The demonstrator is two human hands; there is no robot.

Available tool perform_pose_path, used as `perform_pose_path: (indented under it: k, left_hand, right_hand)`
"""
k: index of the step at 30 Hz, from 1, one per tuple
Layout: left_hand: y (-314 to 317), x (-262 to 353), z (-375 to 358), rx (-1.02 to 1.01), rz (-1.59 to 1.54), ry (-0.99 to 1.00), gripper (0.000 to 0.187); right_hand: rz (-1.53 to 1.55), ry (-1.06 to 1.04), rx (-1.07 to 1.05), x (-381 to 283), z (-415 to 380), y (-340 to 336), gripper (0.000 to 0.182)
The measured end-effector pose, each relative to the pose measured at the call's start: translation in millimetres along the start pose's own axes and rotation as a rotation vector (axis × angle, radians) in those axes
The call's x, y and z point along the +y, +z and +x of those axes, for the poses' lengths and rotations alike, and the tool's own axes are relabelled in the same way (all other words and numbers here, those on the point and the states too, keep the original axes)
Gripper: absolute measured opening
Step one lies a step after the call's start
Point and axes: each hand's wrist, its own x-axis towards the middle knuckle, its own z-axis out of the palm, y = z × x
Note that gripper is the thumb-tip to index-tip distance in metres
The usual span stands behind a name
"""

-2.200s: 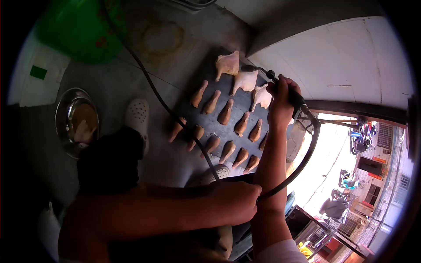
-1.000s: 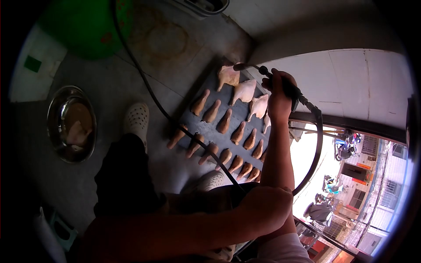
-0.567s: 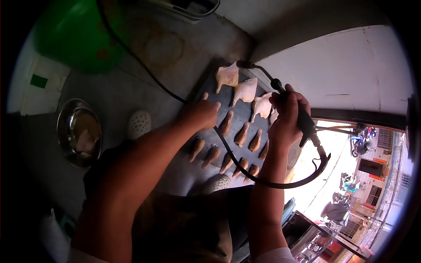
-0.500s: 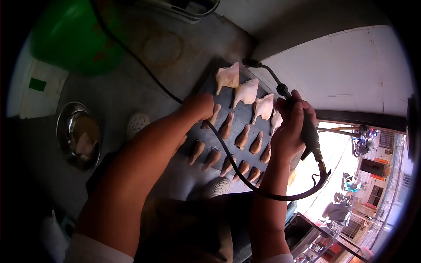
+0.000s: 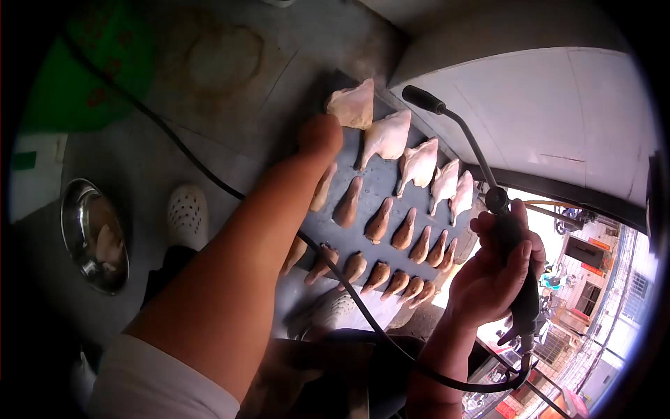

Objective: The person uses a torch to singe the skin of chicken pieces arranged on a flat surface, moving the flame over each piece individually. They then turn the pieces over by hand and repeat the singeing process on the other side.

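My right hand (image 5: 497,272) is closed around the dark handle of a gas torch (image 5: 471,140). Its thin neck points up and left to a black nozzle, and I make out no flame. From the handle's lower end a black hose (image 5: 363,311) loops left and passes under my left forearm. My left hand (image 5: 321,134) is at the upper left of a dark tray (image 5: 373,174), closed over the narrow end of a pale chicken leg (image 5: 352,105); its fingertips are hidden. More pale legs (image 5: 419,162) and two rows of browner drumsticks (image 5: 377,222) lie on the tray.
A steel bowl (image 5: 70,230) with pale meat stands on the floor at left. A green tub (image 5: 84,77) is at upper left. White clogs (image 5: 187,213) show below the tray. A white panel (image 5: 551,105) rises at right, beside a bright street opening.
My left hand has moved up from beside a drumstick to the top chicken leg. The torch and my right hand have shifted right and down in view. The camera view has shifted too.
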Motion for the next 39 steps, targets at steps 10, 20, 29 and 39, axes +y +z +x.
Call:
perform_pose_path:
  k: [10,20,29,39]
  left_hand:
    - [1.6,-16.9,-4.8,0.014,-0.04,0.036,0.023]
    - [9.1,-19.0,-5.8,0.041,-0.068,0.033,0.023]
    - [-45.6,-33.1,-107.9,-0.256,0.041,0.677,0.032]
    - [-106.0,-47.1,-209.1,-0.688,-0.325,0.934,0.036]
  right_hand:
    - [0.022,-0.024,-0.027,-2.0,3.5,1.5,0.022]
    - [-0.009,-0.024,-0.083,3.4,6.3,4.2,0.021]
    - [-0.102,0.028,-0.312,12.9,-1.3,23.0,0.019]
    - [-0.169,0.098,-0.477,18.7,-5.2,59.8,0.018]
